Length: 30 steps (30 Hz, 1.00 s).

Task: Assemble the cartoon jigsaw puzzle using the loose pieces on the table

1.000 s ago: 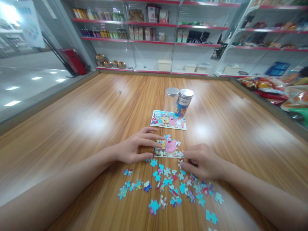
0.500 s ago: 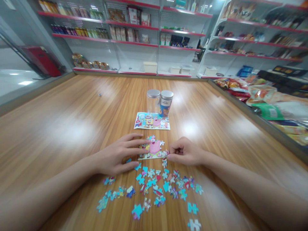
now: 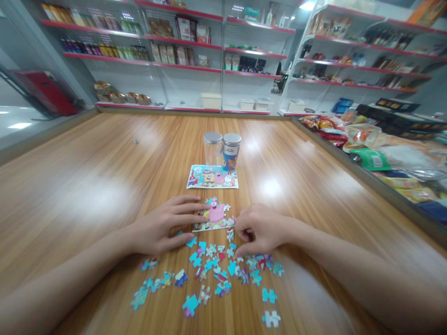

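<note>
Viewing from the head, twelve o'clock pointed away from the person: the partly joined puzzle (image 3: pixel 216 215) is seen on the wooden table (image 3: pixel 279 158), between the two hands.
Joined puzzle, lie: its straight lower edge is set roughly from nine to three o'clock, the right end turned slightly away; its left part is covered by fingers, so its full length cannot be told.
Left hand (image 3: pixel 166 225): it is placed nearer, at the puzzle's nine o'clock side, with fingers spread and laid over that side; nothing is seen gripped. From it, the puzzle is found toward three o'clock.
Right hand (image 3: pixel 260 228): it is held just beside the puzzle's three o'clock end, fingers curled, thumb parted from them and reached down to the loose pieces (image 3: pixel 211 264). Whether a piece is pinched cannot be told. From it, the puzzle is found between nine and ten.
Single piece (image 3: pixel 230 234): it is left just below the puzzle's lower right corner, at about five o'clock.
Loose pieces: they are scattered from seven to four o'clock of the puzzle, many coloured light blue.
Picture sheet (image 3: pixel 209 179): it is laid flat at twelve o'clock of the puzzle.
Clear jar (image 3: pixel 213 152): it is stood upright, silver-lidded; no contents can be made out.
Labelled jar (image 3: pixel 231 157): it is stood close at its three o'clock, also lidded; its inside is hidden by the wrap.
</note>
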Motion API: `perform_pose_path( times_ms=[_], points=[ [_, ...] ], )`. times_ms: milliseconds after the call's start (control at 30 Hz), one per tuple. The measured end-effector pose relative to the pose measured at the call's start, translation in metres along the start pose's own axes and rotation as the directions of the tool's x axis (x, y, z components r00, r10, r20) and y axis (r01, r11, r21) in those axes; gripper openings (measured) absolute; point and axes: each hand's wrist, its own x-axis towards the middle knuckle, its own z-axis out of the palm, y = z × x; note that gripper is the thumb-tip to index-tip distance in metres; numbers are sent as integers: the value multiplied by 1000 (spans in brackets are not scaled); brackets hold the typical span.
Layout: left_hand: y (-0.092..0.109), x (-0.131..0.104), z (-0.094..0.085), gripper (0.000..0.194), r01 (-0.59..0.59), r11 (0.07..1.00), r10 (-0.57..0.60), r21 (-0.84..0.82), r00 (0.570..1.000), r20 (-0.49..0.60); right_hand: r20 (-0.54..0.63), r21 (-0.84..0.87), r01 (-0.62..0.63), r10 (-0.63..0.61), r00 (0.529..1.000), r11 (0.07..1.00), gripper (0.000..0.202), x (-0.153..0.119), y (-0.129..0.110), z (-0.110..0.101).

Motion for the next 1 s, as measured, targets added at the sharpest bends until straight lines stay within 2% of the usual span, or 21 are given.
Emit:
perform_pose_path(
  times_ms=[233, 433, 633, 767, 1000],
  points=[
    [0, -1, -1, 58, 7, 1000, -7, 4, 1000, 18, -52, -45, -30, 28, 998, 999, 42, 1, -1, 7],
    [1, -1, -2, 59, 7, 1000, -7, -8, 1000, 6, -83, 43, -18, 22, 996, 999, 37, 2, 1, 5],
    [5, 1, -3, 57, 16, 1000, -16, -21, 1000, -4, -159, 179, 118, -90, 983, 977, 16, -1, 1, 10],
    [5, 1, -3, 56, 7, 1000, -7, -27, 1000, -10, -112, 154, 153, -137, 984, 976, 12, -5, -2, 14],
    [7, 3, -4, 54, 12, 997, -14, -74, 999, -29, -33, 104, 122, -119, 992, 987, 15, -4, -4, 13]
  ],
)
